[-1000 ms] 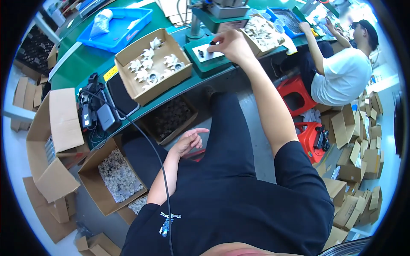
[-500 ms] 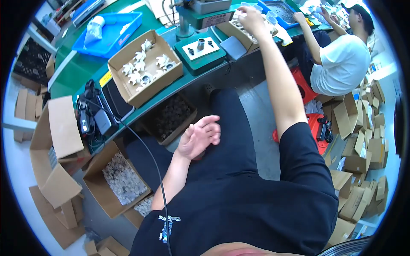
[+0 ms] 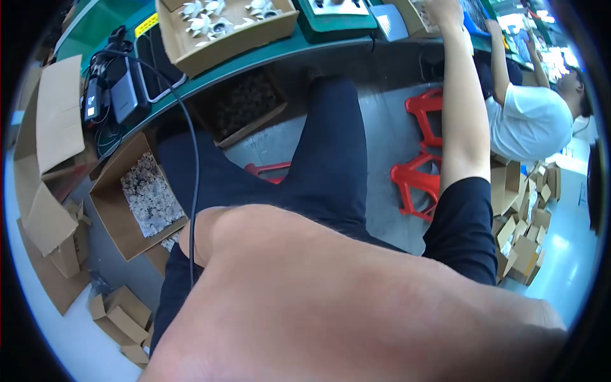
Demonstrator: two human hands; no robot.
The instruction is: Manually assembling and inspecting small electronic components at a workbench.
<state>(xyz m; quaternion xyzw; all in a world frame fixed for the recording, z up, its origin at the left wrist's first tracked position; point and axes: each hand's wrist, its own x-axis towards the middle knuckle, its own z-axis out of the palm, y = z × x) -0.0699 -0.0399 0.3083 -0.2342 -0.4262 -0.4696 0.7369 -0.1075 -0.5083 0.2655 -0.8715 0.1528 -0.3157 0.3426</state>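
Note:
My right arm stretches far to the upper right, where my right hand (image 3: 445,14) is at a cardboard box (image 3: 412,19) at the top edge of the picture. Its fingers are cut off and partly hidden, so what they hold does not show. My left forearm (image 3: 331,286) is raised very close and fills the lower part of the picture; my left hand is out of sight. On the bench a shallow cardboard box (image 3: 238,44) holds several white finned parts (image 3: 202,25), some with metal rings.
A green device (image 3: 337,25) and a grey pad (image 3: 389,23) stand on the bench. Boxes of small parts (image 3: 149,197) sit below. A black cable (image 3: 193,146) hangs down. Red stools (image 3: 417,184) and a co-worker (image 3: 531,121) are at the right.
My left hand has left my lap and gone out of sight as the forearm rose close. The view has tilted down, so the bench sits higher. My right arm remains extended.

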